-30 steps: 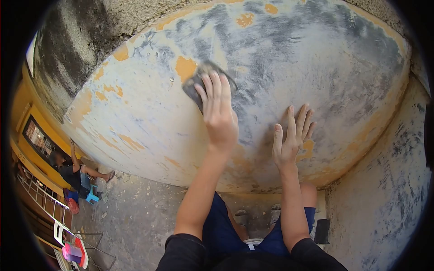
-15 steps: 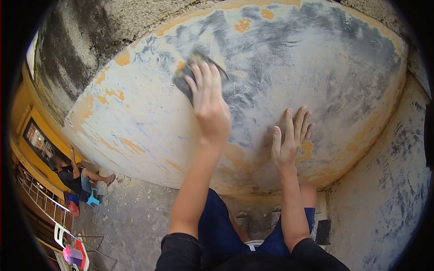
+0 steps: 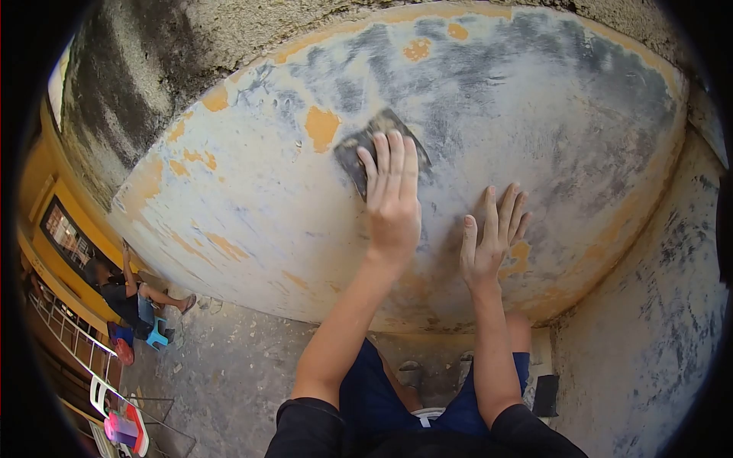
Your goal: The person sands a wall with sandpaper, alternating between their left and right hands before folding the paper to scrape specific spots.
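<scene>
A large curved wall surface [image 3: 290, 221] with white, grey and orange patches fills the middle of the view. My left hand [image 3: 393, 191] holds a dark, squarish abrasive sheet [image 3: 351, 162] against it, fingers together over the sheet and thumb hidden. The sheet lies just right of an orange patch [image 3: 321, 127]. Lower and to the right, my right hand [image 3: 492, 237] rests on the same surface with fingers spread and nothing in it, above another orange patch [image 3: 518, 261].
At the far left another person [image 3: 121, 294] sits on a blue stool [image 3: 157, 334]. Near them are a metal ladder [image 3: 72, 336] and a white chair [image 3: 98, 397] by a pink-purple container [image 3: 121, 430]. A side wall [image 3: 641, 305] rises at the right.
My left hand has moved right and slightly down with the dark sheet, uncovering the orange patch. My right hand has stayed in place on the surface.
</scene>
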Demonstrator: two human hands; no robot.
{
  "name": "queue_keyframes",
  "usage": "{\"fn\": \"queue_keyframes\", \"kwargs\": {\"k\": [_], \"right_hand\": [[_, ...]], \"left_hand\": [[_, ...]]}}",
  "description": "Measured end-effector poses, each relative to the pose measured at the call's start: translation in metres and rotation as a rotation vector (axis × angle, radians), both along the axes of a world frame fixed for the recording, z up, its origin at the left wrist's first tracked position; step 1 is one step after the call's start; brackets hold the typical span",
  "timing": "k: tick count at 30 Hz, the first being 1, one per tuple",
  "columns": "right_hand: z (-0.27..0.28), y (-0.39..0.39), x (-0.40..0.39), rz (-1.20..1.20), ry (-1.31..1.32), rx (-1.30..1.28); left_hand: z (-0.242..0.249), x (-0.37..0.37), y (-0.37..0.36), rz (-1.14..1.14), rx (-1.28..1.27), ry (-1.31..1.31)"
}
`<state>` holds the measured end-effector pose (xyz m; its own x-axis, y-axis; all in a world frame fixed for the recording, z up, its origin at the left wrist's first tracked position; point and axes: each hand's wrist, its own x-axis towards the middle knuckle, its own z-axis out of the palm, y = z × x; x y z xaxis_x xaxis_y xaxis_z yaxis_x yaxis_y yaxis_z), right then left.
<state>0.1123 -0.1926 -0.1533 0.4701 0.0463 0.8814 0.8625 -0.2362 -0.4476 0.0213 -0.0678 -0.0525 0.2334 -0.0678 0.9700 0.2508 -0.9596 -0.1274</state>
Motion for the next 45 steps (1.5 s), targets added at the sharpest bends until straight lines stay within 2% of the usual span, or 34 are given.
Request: {"fn": "queue_keyframes", "kwargs": {"k": [2,8,12,14,16,18,21,23,28,31,35,37,38,39,40,41,43,45], "right_hand": [[-0.001,0.0,0.0,0.0,0.001,-0.007],[-0.005,0.001,0.0,0.009,-0.004,0.012],[-0.001,-0.003,0.002,0.009,-0.007,-0.009],[-0.002,-0.005,0.004,0.01,-0.014,-0.015],[-0.003,-0.006,0.003,0.033,0.002,-0.025],[-0.001,-0.004,0.002,0.029,-0.003,-0.019],[-0.001,-0.01,0.0,0.026,-0.002,-0.035],[0.0,-0.01,0.002,0.029,-0.003,-0.03],[-0.003,-0.008,0.002,0.016,-0.007,-0.054],[-0.001,-0.01,-0.005,0.0,-0.051,-0.036],[-0.002,-0.01,-0.017,-0.017,-0.156,0.101],[-0.006,-0.01,-0.023,0.269,-0.117,0.187],[-0.007,-0.012,-0.027,0.269,-0.113,0.18],[-0.004,-0.013,-0.034,0.418,0.019,0.131],[-0.001,-0.014,-0.041,0.566,0.154,0.081],[0.004,-0.014,-0.049,0.565,0.158,0.074],[0.013,-0.01,-0.061,0.891,0.478,0.019],[0.007,-0.003,-0.065,0.941,0.477,-0.005]], "left_hand": [[-0.009,0.001,0.004,-0.008,0.001,0.047],[0.061,0.017,-0.017,-0.026,-0.015,-0.083],[0.005,0.009,-0.019,-0.056,-0.059,-0.033],[-0.029,0.007,-0.006,-0.009,0.006,0.09],[-0.012,0.012,-0.013,-0.041,-0.013,0.052],[0.025,0.015,-0.023,-0.072,-0.041,0.007],[0.052,0.029,-0.026,-0.028,-0.026,-0.09],[0.038,0.024,-0.025,-0.065,-0.009,-0.077],[-0.043,-0.005,-0.029,-0.045,-0.044,0.16],[-0.055,-0.019,-0.038,-0.1,-0.177,0.21],[-0.048,-0.04,-0.059,-0.277,-0.434,0.005],[-0.046,-0.057,-0.072,-0.328,-0.527,-0.091],[-0.047,-0.067,-0.078,-0.377,-0.823,-0.099],[-0.049,-0.074,-0.081,-0.422,-1.12,-0.106],[-0.054,-0.074,-0.077,-0.554,-1.086,-0.181],[-0.056,-0.076,-0.074,-0.553,-1.094,-0.18],[-0.058,-0.081,-0.067,-0.91,-1.355,-0.338],[-0.056,-0.087,-0.06,-0.999,-1.387,-0.34]]}}
